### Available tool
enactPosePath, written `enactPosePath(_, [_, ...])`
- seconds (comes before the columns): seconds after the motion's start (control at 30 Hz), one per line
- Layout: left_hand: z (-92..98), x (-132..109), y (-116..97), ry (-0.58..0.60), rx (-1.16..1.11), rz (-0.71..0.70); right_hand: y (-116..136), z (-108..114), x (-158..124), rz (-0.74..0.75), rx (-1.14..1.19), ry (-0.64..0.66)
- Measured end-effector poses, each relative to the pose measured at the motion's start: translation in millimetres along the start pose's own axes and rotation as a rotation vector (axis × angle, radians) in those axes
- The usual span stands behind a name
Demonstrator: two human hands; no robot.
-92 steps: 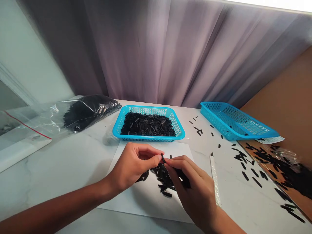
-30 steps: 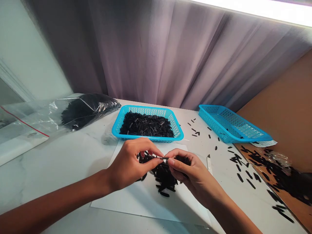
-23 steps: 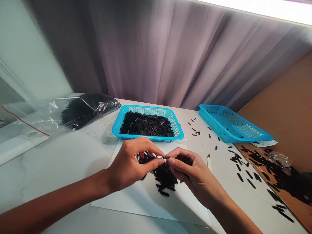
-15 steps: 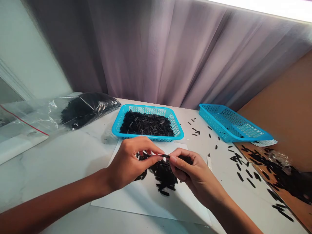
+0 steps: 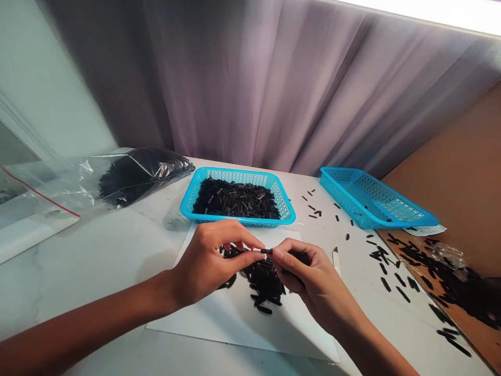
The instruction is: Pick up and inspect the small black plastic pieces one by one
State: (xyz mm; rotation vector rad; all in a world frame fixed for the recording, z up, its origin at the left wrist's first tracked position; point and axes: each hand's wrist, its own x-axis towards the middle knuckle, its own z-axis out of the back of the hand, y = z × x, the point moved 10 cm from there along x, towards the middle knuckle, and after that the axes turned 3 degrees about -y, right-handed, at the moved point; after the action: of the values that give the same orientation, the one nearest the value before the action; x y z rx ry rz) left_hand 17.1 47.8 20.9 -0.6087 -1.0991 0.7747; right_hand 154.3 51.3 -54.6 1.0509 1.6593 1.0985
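Between both hands' fingers [image 5: 256,256], black piece [image 5: 266,251] lies level, left-right.

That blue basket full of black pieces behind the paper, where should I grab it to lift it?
Take the full blue basket by its two short ends, one hand from each side, fingers under the flared rim. It is wide, shallow and heaped with loose black pieces, so a level two-sided hold likely suits it best. The left hand and right hand pinch one small black piece.
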Motion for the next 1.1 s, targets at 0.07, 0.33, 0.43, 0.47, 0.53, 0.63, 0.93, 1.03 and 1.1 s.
enactPosePath(0.07, [2.2, 1.9, 2.7, -0.011, 0.032, -0.009, -0.1, 1.2, 0.8, 0.002, 0.008, -0.016])
enactPosePath(0.33, [38.0, 24.6, 51.8, -0.137, 0.357, 0.148, -22.1, 0.1, 2.1, -0.179, 0.102, -0.027])
enactPosePath(0.43, [29.0, 21.6, 43.6, -0.074, 0.239, 0.143, -21.7, -0.7, 2.1, -0.162, 0.073, -0.033])
enactPosePath(0.47, [25.0, 19.3, 36.9, -0.06, 0.197, 0.127, -19.5, -0.4, 2.0, -0.139, 0.058, -0.039])
enactPosePath(0.53, [17.9, 14.5, 21.9, -0.04, 0.133, 0.081, -13.5, -0.6, 1.3, -0.081, 0.021, -0.045])
enactPosePath(0.63, [10.9, 9.2, 4.3, -0.021, 0.079, 0.005, -4.6, -2.4, -2.0, 0.003, -0.024, -0.039])
enactPosePath(0.93, [9.7, 2.9, -23.3, -0.03, 0.116, -0.214, 2.6, -2.8, -10.0, 0.085, -0.048, -0.042])
enactPosePath(1.03, [9.1, 1.6, -27.6, -0.031, 0.135, -0.228, 4.1, -3.7, -11.4, 0.088, -0.057, -0.036])
enactPosePath(1.1, [8.4, 0.0, -29.8, -0.033, 0.138, -0.223, 4.7, -4.3, -12.5, 0.084, -0.058, -0.035])
